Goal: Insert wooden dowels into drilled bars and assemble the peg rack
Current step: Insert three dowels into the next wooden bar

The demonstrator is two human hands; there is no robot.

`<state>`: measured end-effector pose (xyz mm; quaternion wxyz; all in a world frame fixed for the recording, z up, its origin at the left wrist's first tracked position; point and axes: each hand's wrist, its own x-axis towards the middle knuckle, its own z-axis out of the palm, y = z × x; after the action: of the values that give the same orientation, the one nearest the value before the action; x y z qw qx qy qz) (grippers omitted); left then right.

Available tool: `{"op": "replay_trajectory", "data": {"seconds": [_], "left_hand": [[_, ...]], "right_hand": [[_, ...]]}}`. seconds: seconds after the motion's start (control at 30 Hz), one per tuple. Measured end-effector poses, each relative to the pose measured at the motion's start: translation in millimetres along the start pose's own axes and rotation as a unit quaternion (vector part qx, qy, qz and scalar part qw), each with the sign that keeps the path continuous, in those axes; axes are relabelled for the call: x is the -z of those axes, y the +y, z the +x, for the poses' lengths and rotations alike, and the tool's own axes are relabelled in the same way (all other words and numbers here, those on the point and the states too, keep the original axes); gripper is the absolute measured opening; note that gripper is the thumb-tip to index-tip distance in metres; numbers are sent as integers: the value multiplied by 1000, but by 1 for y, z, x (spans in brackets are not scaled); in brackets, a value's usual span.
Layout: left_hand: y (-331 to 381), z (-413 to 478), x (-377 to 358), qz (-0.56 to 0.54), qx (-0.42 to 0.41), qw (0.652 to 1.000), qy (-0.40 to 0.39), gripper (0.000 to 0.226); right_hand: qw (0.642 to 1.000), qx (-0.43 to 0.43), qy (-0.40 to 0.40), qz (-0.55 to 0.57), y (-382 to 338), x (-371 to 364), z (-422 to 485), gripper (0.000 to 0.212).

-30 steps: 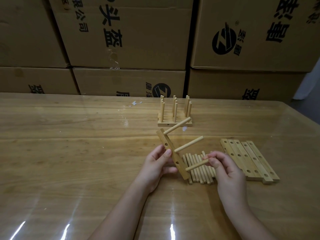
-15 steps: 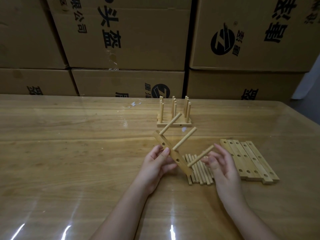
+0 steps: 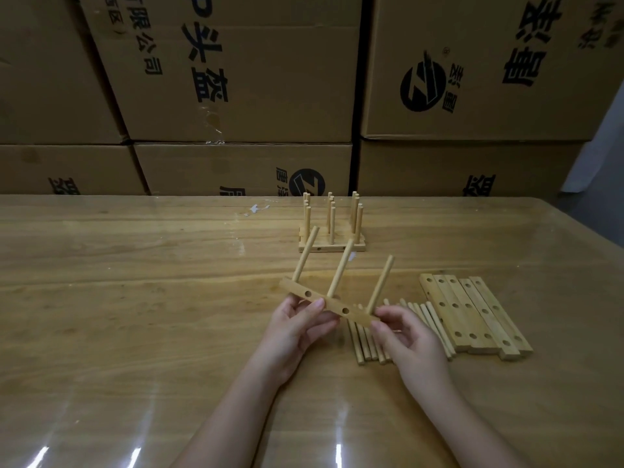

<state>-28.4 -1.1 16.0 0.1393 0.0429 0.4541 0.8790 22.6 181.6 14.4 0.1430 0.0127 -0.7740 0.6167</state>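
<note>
Since half a second ago the bar is swinging down from a steep tilt to nearly level, and the right hand is leaving the third peg and moving onto the bar's right end. Left hand is gripping the bar near its middle, thumb lying on the front face, fingers curling behind. Right hand is pinching the right end between thumb and fingertips, palm turning inward. Both forearms are reaching in from the bottom edge, wrists staying raised off the table. Bar is hanging in the air above the table, left end sitting slightly higher, with three pegs sticking up from it and leaning right. Two holes are showing on its front face. Loose pegs are lying in a row under and behind the hands, and spare drilled bars are lying just right of them. Finished rack is standing farther back on the table. Cardboard boxes are stacking up behind.
</note>
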Motion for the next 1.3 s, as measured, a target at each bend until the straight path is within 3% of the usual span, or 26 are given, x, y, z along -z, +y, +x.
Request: {"op": "replay_trajectory", "data": {"seconds": [0.27,0.37,0.57,0.73,0.87,0.97,1.1,1.3], "left_hand": [[-5,5,6,0,-36,997,68,27],[-8,0,3,102,-65,986,112,33],[-2,-8,-2,326,-108,924,168,31],[16,-13,4,555,-91,819,118,35],[29,-12,1,591,-68,799,85,26],[38,-6,-3,615,-63,782,76,31],[47,11,0,615,-68,783,61,28],[41,41,25,604,-63,785,121,41]], "right_hand": [[994,0,103,28,4,18,12,17],[994,-1,107,8,5,20,14,15],[995,10,93,-44,11,19,15,14],[994,15,87,-69,14,19,16,13],[993,15,85,-85,15,20,17,13],[993,9,80,-86,15,19,17,15],[991,8,82,-110,15,18,18,20],[984,21,81,-159,16,17,18,17]]}}
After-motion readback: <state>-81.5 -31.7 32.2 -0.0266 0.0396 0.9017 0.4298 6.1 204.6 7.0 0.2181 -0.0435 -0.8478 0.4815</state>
